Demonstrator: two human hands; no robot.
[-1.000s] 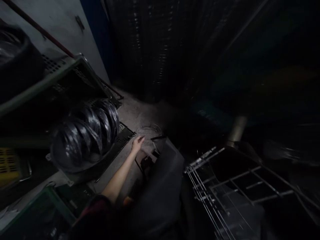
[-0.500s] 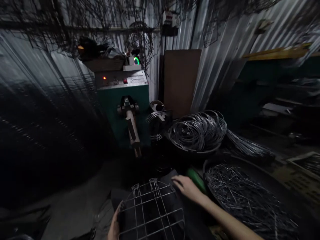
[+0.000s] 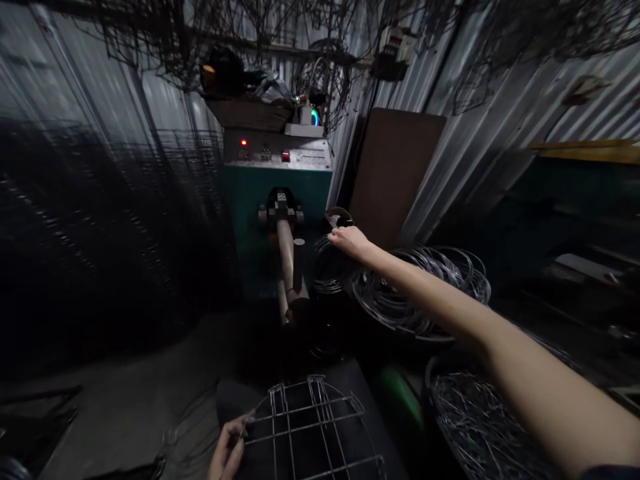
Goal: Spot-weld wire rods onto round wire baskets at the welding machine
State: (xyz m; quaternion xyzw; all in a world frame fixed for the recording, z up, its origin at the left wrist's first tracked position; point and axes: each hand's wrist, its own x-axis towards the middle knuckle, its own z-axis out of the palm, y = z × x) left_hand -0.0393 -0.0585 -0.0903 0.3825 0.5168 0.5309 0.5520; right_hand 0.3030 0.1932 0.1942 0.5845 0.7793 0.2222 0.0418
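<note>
A round wire rack (image 3: 289,432) lies over dark cloth at the bottom of the view. My left hand (image 3: 229,445) pinches its left rim. My right hand (image 3: 350,241) is stretched far forward, its fingers curled closed at the top of a bundle of wire rings (image 3: 327,288). Whatever sits between those fingers is too small to make out. Just left of that hand stands a green machine (image 3: 245,220) with a thick metal arm (image 3: 287,253) and a lit red lamp on its panel.
A basin of shiny wire coils (image 3: 470,273) stands beneath my right forearm. Nearer, a large tub holds short wire pieces (image 3: 485,413). A green rounded object (image 3: 400,397) lies beside it. Brown board (image 3: 395,173) leans on the corrugated wall; bent wires hang above.
My right hand has left the rack's right side and reached forward to the wire rings, its fingers now curled. My left hand keeps the rack's rim. The view has turned somewhat left.
</note>
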